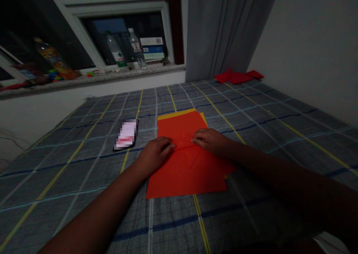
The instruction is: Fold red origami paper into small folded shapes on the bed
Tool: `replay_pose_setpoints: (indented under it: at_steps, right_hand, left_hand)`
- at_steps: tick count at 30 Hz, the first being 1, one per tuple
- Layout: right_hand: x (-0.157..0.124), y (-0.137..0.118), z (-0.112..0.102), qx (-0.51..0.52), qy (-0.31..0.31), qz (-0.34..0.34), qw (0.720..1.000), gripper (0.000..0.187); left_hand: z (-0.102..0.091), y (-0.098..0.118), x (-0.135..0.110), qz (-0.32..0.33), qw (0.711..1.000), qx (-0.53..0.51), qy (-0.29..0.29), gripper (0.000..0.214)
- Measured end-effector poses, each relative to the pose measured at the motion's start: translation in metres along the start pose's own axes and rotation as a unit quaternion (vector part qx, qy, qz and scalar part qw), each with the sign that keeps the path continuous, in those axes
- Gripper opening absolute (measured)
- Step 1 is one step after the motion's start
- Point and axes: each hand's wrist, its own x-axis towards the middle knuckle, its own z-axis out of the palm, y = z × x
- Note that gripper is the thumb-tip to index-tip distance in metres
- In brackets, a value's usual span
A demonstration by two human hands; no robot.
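A small folded piece of red-orange paper (187, 141), creased and roughly pointed toward me, lies over larger red-orange sheets (184, 181). My left hand (156, 151) pinches its left side between thumb and fingers. On the opposite side, my right hand (208, 139) has its fingertips closed on the paper's right edge. Yellow paper (179, 114) peeks out from under the far edge of the sheets. The folded piece has nearly the same colour as the sheets below, so its outline is hard to make out.
A phone (126, 134) with a blurred screen lies left of the paper on the checked bedspread (92, 179). Red folded paper (237, 76) sits by the grey curtain (215, 26). Bottles (137, 49) and boxes (153, 49) stand on the windowsill (112, 77).
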Motion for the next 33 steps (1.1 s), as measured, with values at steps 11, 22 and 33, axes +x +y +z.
replay_pose_setpoints:
  at_steps: [11, 22, 33]
  right_hand:
    - [0.004, -0.017, 0.005, -0.137, -0.036, 0.094, 0.985, 0.028]
    - [0.003, -0.012, 0.004, -0.166, -0.056, 0.108, 0.979, 0.025]
    - [0.005, -0.01, 0.005, -0.154, -0.05, 0.131, 0.978, 0.026]
  left_hand:
    - [0.007, 0.007, 0.002, -0.053, 0.998, 0.016, 0.027, 0.024]
    - [0.008, 0.012, -0.005, -0.012, 0.996, 0.092, -0.007, 0.03]
    - [0.014, 0.02, -0.006, 0.021, 0.98, 0.195, 0.046, 0.031]
